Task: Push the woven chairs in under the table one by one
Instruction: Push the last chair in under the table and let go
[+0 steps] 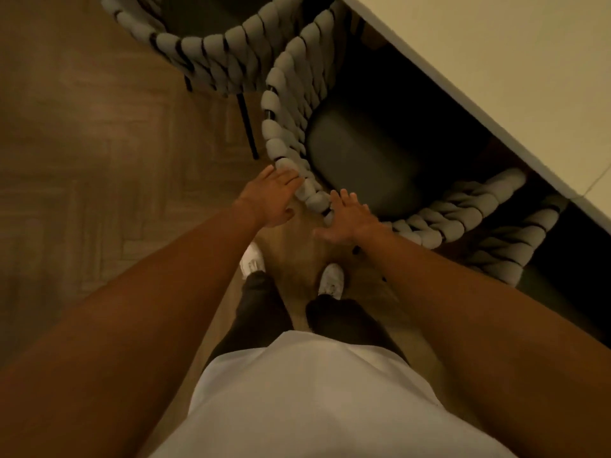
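A woven chair [284,127] with a thick grey rope back and a dark seat cushion [360,160] stands partly under the white table [496,54]. My left hand [271,196] lies flat against the outside of its curved backrest. My right hand [350,219] is beside it with fingers spread, touching the same backrest rim. A second woven chair [215,47] stands at the upper left, further out from the table. Part of a third woven chair [509,246] shows at the right, under the table edge.
Wooden parquet floor [82,160] stretches to the left. My feet in white shoes [330,279] stand just behind the chair. Thin black chair legs [248,127] from the upper-left chair reach down near the middle chair.
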The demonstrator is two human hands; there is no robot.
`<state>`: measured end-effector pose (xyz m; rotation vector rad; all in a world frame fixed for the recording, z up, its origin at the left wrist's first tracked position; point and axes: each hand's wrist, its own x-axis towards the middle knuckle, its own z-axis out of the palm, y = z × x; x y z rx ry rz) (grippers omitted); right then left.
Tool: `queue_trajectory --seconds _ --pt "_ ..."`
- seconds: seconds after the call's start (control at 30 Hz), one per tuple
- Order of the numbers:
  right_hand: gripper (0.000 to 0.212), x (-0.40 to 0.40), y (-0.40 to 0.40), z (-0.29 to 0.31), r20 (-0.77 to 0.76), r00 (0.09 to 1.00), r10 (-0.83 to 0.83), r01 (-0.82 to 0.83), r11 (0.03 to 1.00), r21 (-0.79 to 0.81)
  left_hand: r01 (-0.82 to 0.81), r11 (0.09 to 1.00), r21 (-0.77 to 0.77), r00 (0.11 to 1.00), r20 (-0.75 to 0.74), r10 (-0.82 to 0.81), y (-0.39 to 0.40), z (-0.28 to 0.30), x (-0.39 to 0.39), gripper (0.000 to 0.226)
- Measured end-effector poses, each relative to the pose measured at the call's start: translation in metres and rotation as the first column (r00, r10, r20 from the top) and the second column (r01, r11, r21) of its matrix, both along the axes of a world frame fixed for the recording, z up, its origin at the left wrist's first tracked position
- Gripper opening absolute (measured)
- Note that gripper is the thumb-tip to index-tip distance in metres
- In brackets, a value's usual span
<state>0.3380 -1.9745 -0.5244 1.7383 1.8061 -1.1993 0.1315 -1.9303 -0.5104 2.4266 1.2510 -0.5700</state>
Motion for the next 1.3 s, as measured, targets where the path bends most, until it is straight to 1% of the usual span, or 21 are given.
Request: queue_trajectory --seconds 0.1,0.17,0.2,0.3,0.37,0.43,0.5,0.6,0.67,0.73,0.83,0.9,1.0,1.13,1.2,1.3 --pt "0.112 0.0 0.0 -0.016 0.044 0.997 -0.069 0.07 0.997 -0.039 0.17 0.985 -0.033 0.985 -0.03 -0.171 0.033 -0.019 0.006 0.079" --pt "0.114 -0.003 0.0 -0.027 0.067 0.989 -0.129 0.132 0.99 -0.04 0.303 0.952 -0.035 0.948 -0.087 -0.305 0.053 -0.032 0.013 0.074" --pt "0.112 -0.005 0.0 -0.033 0.074 0.98 -0.185 0.187 0.982 -0.03 0.371 0.928 -0.036 0.921 -0.113 -0.373 0.063 -0.038 0.017 0.069" --pt "0.094 -0.013 0.004 -0.042 0.103 0.932 -0.348 0.349 0.937 0.016 0.511 0.857 -0.061 0.849 -0.123 -0.515 0.09 -0.053 0.026 0.05" --pt "0.077 -0.018 0.006 -0.046 0.17 0.916 -0.363 0.365 0.931 0.02 0.565 0.82 -0.097 0.814 -0.102 -0.572 0.103 -0.056 0.03 0.044" --pt "0.068 -0.022 0.008 -0.048 0.241 0.895 -0.376 0.383 0.923 0.018 0.609 0.787 -0.101 0.779 -0.113 -0.617 0.109 -0.058 0.032 0.04" --pt "0.065 -0.025 0.007 -0.051 0.267 0.881 -0.39 0.396 0.918 0.033 0.633 0.765 -0.115 0.752 -0.144 -0.644 0.11 -0.062 0.032 0.039" --pt "0.059 -0.028 0.006 -0.049 0.3 0.875 -0.379 0.378 0.924 0.062 0.676 0.726 -0.127 0.714 -0.128 -0.688 0.113 -0.063 0.032 0.043" --pt "0.055 -0.029 0.006 -0.045 0.314 0.87 -0.381 0.384 0.922 0.053 0.691 0.701 -0.177 0.693 -0.115 -0.712 0.119 -0.057 0.031 0.044" --pt "0.052 -0.035 0.009 -0.041 0.305 0.868 -0.391 0.395 0.917 0.051 0.703 0.673 -0.229 0.671 -0.101 -0.735 0.128 -0.051 0.029 0.044" --pt "0.049 -0.048 0.02 -0.04 0.275 0.863 -0.423 0.423 0.904 0.061 0.716 0.651 -0.253 0.638 -0.141 -0.757 0.143 -0.043 0.026 0.042" --pt "0.048 -0.05 0.027 -0.036 0.261 0.86 -0.438 0.441 0.896 0.05 0.716 0.658 -0.234 0.643 -0.144 -0.752 0.148 -0.039 0.027 0.042" --pt "0.047 -0.041 0.032 -0.03 0.238 0.86 -0.451 0.462 0.887 0.012 0.699 0.683 -0.213 0.677 -0.109 -0.728 0.147 -0.035 0.031 0.047" --pt "0.048 -0.026 0.03 -0.022 0.251 0.859 -0.446 0.462 0.887 -0.006 0.684 0.708 -0.176 0.709 -0.072 -0.702 0.142 -0.035 0.04 0.048" --pt "0.049 -0.02 0.026 -0.021 0.268 0.856 -0.443 0.462 0.887 -0.01 0.672 0.724 -0.158 0.724 -0.067 -0.687 0.135 -0.035 0.047 0.045" --pt "0.057 -0.01 0.018 -0.022 0.296 0.85 -0.435 0.462 0.887 -0.023 0.663 0.737 -0.133 0.736 -0.066 -0.674 0.122 -0.039 0.055 0.039"
